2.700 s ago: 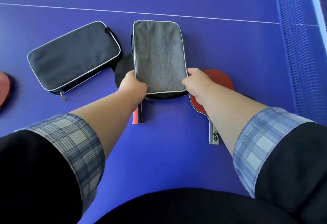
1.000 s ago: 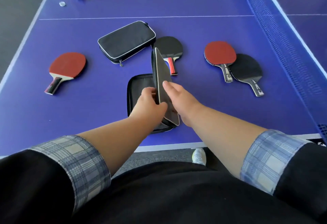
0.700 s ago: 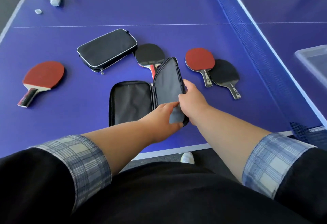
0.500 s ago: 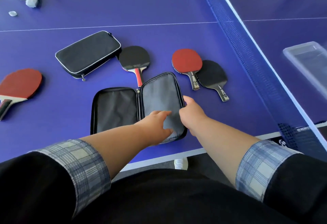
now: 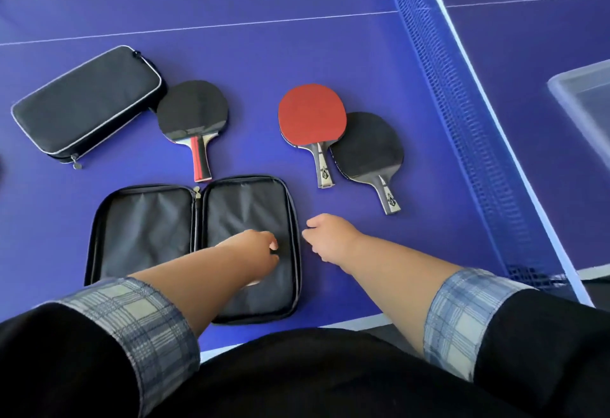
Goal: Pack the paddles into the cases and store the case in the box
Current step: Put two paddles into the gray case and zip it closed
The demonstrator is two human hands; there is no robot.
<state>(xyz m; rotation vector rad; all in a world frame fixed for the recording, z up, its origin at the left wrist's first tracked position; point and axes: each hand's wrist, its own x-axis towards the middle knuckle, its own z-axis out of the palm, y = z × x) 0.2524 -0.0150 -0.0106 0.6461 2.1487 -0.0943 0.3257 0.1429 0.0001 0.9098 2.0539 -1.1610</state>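
A black case [image 5: 148,229] lies unzipped and spread flat near the table's front edge, with nothing inside. My left hand [image 5: 255,249] rests over its right half, fingers loosely curled, holding nothing. My right hand [image 5: 330,236] hovers just right of the case's edge, empty. A second case [image 5: 87,102] lies zipped at the back left. A black-faced paddle [image 5: 193,113] lies beside it. A red-faced paddle [image 5: 312,115] overlaps another black-faced paddle [image 5: 368,145] to the right.
The blue net [image 5: 462,104] runs diagonally on the right. Beyond it stands a clear plastic box [image 5: 581,87] at the right edge. The table's front edge [image 5: 369,320] is just under my arms.
The case was lifted off the paddles, pulled toward me and opened flat. Both hands have let go of its lid, and the view has shifted right.
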